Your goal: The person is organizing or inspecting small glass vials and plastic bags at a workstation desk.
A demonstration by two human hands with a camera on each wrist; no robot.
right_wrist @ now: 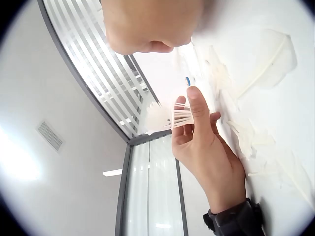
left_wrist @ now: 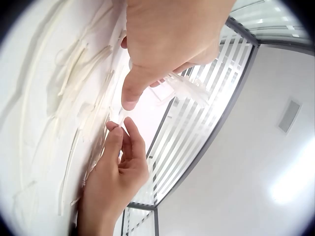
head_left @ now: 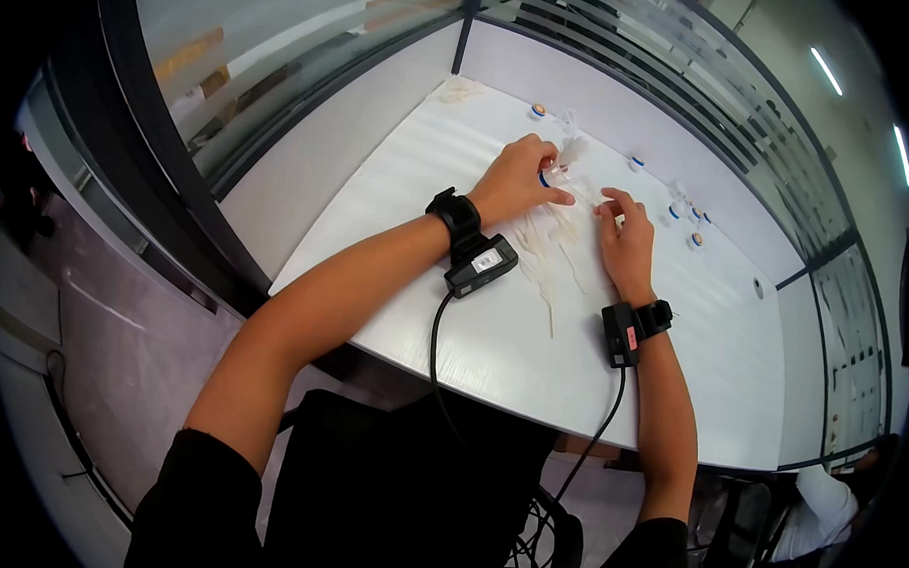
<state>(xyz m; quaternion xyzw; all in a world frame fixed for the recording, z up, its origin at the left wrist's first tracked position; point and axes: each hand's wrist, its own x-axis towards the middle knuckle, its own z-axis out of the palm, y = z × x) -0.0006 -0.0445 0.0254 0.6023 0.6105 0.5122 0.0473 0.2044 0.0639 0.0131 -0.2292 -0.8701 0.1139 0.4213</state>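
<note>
My left hand (head_left: 518, 181) grips a feather shuttlecock (right_wrist: 182, 118) over the back part of the white table. Its blue-banded base shows beside the thumb, and the pale feather skirt (left_wrist: 189, 91) sticks out past the fingers. Just to the right, my right hand (head_left: 626, 235) is raised with fingers bent and thumb near the index finger, close to the shuttlecock. In the left wrist view a thin pale sliver shows by the fingertips of this right hand (left_wrist: 115, 167); I cannot tell whether they pinch it. Loose white feathers (left_wrist: 74, 73) lie spread on the table below both hands.
Blue-banded shuttlecock bases stand along the back, one near the left (head_left: 538, 112), another by the partition (head_left: 636, 163), with several grouped at right (head_left: 695, 240). More feathers (head_left: 459, 89) lie in the far left corner. Partition walls (head_left: 621, 100) enclose the table; cables (head_left: 434, 343) hang from both wrist cameras.
</note>
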